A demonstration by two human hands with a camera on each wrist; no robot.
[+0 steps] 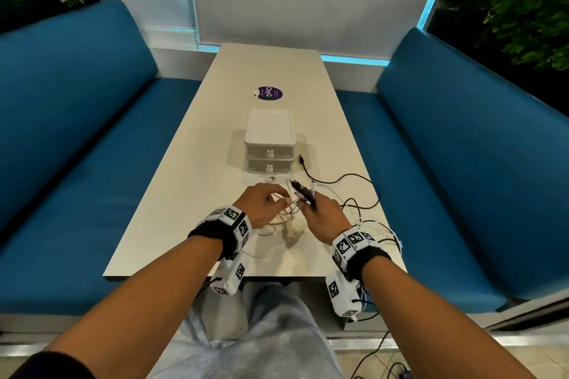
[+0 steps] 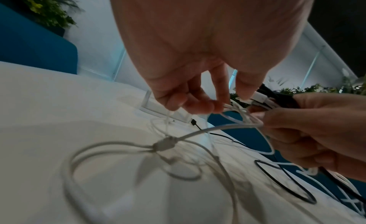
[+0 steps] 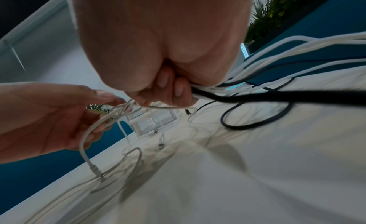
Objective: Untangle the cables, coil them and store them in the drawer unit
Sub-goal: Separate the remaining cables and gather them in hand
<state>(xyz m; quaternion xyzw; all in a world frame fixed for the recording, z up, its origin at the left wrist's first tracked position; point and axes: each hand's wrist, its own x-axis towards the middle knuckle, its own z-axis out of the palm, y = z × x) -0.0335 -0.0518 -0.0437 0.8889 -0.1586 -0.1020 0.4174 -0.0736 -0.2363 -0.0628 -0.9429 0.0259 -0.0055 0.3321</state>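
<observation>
A tangle of white cables (image 1: 286, 218) and a black cable (image 1: 338, 178) lies on the near part of the table. My right hand (image 1: 320, 212) grips a bundle of cable ends (image 1: 303, 194), black and white plugs sticking up from the fist; in the right wrist view the bundle (image 3: 247, 92) trails off to the right. My left hand (image 1: 264, 201) pinches a thin white cable (image 2: 227, 106) just left of the bundle. A white cable with a joint (image 2: 165, 145) hangs below the hands. The white two-drawer unit (image 1: 270, 140) stands behind them, both drawers closed.
The beige table (image 1: 191, 188) runs away from me between two blue benches (image 1: 77, 138). A purple round sticker (image 1: 269, 93) lies beyond the drawer unit. The black cable's plug (image 1: 301, 159) rests right of the unit. Cable loops hang over the table's right edge (image 1: 391, 237).
</observation>
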